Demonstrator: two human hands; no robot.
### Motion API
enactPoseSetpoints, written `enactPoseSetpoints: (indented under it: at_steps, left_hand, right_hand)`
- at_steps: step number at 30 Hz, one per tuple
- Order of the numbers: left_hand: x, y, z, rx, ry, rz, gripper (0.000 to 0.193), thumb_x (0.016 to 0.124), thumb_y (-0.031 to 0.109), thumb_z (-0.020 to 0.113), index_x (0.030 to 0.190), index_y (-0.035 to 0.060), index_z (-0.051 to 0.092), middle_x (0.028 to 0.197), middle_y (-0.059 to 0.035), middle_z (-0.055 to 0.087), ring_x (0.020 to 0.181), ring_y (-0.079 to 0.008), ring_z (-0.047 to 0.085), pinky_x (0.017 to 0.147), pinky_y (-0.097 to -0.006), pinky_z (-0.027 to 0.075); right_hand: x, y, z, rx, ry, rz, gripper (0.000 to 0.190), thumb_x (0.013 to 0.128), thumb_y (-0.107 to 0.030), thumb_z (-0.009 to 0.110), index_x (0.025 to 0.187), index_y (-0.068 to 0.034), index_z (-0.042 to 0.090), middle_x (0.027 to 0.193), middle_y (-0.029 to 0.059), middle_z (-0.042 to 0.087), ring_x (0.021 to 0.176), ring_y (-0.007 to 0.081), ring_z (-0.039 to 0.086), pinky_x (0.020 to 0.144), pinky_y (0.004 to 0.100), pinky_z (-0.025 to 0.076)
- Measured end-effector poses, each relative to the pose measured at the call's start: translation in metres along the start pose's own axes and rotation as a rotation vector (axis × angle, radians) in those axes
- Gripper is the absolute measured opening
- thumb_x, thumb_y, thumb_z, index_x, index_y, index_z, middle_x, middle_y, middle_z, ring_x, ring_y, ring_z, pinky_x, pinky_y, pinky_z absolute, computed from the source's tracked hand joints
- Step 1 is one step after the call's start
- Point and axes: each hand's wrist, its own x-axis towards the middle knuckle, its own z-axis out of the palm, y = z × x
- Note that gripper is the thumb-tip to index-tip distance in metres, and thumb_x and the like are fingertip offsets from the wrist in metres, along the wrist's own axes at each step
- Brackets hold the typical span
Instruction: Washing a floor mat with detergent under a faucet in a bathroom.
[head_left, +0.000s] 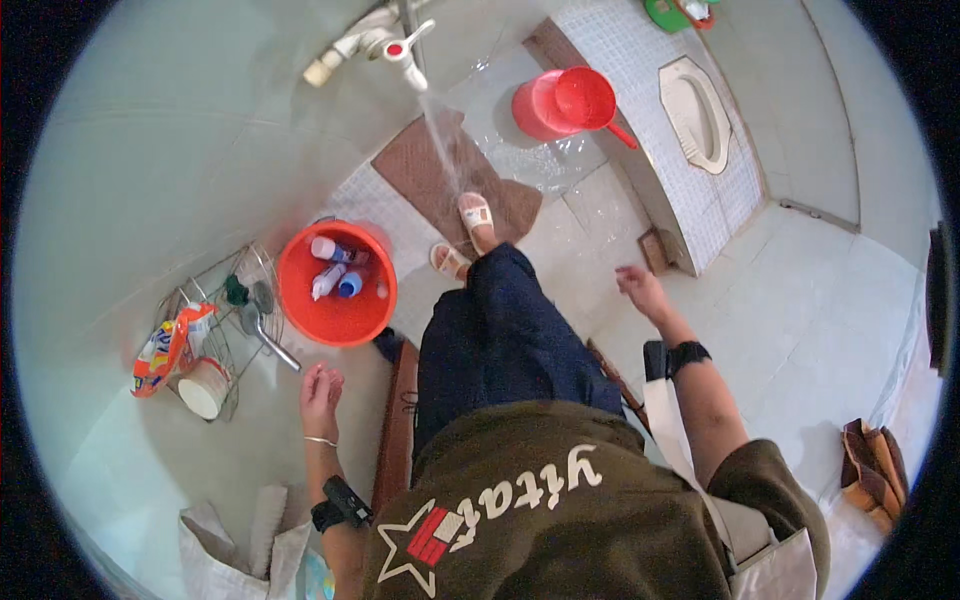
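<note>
My left hand is raised beside a wall-mounted wire rack, with no object in its loosely bent fingers. Close to its fingertips is the metal handle of a utensil on the rack. Just beyond stands an orange-red bucket holding several bottles. My right hand hangs in the air over the pale floor, holding nothing, its fingers pointing inward. Ahead, water streams from a white tap towards a brown mat and my sandalled foot.
The wire rack carries a detergent packet and a white tub. A red pail with a dipper stands on wet floor. A raised tiled step holds a squat toilet. A cloth bag lies lower left.
</note>
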Motion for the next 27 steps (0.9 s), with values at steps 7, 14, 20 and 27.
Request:
enactPoseSetpoints:
  at_steps: [7,14,20,27]
  left_hand:
    - [0.007,0.012,0.036,0.172,0.042,-0.072,0.029,0.088,0.021,0.051,0.114,0.0109,0.048,0.100,-0.0049,0.056,0.086,-0.0131,0.055,0.075,-0.0254,0.044]
    - [0.008,0.025,0.068,0.182,0.020,-0.004,0.029,0.088,0.017,0.048,0.115,0.0063,0.047,0.102,-0.0076,0.055,0.091,-0.0163,0.054,0.080,-0.0268,0.044]
    - [0.013,0.036,0.131,0.201,-0.081,0.012,0.029,0.087,0.021,0.052,0.112,0.0080,0.048,0.098,-0.0062,0.054,0.091,-0.0174,0.053,0.083,-0.0301,0.043]
    - [0.043,0.045,0.140,0.367,-0.204,-0.018,0.029,0.087,0.023,0.053,0.113,0.0108,0.049,0.100,-0.0062,0.055,0.090,-0.0165,0.054,0.079,-0.0280,0.043]
  right_hand:
    - [-0.028,0.071,-0.012,0.121,0.004,0.223,0.030,0.079,-0.020,0.056,0.104,-0.003,0.058,0.080,0.0118,0.062,0.069,0.0183,0.059,0.066,0.0312,0.047]
    - [-0.030,0.076,-0.025,0.173,-0.045,0.208,0.029,0.080,-0.021,0.055,0.103,-0.003,0.058,0.080,0.0107,0.062,0.070,0.0173,0.059,0.068,0.0310,0.047]
    - [-0.004,0.091,-0.061,0.129,0.107,0.052,0.029,0.081,-0.020,0.055,0.103,-0.002,0.057,0.080,0.0091,0.062,0.073,0.0168,0.058,0.067,0.0302,0.046]
    - [-0.007,0.082,-0.066,0.258,0.121,0.209,0.027,0.082,-0.020,0.053,0.102,-0.003,0.058,0.078,0.0081,0.062,0.070,0.0168,0.058,0.067,0.0306,0.047]
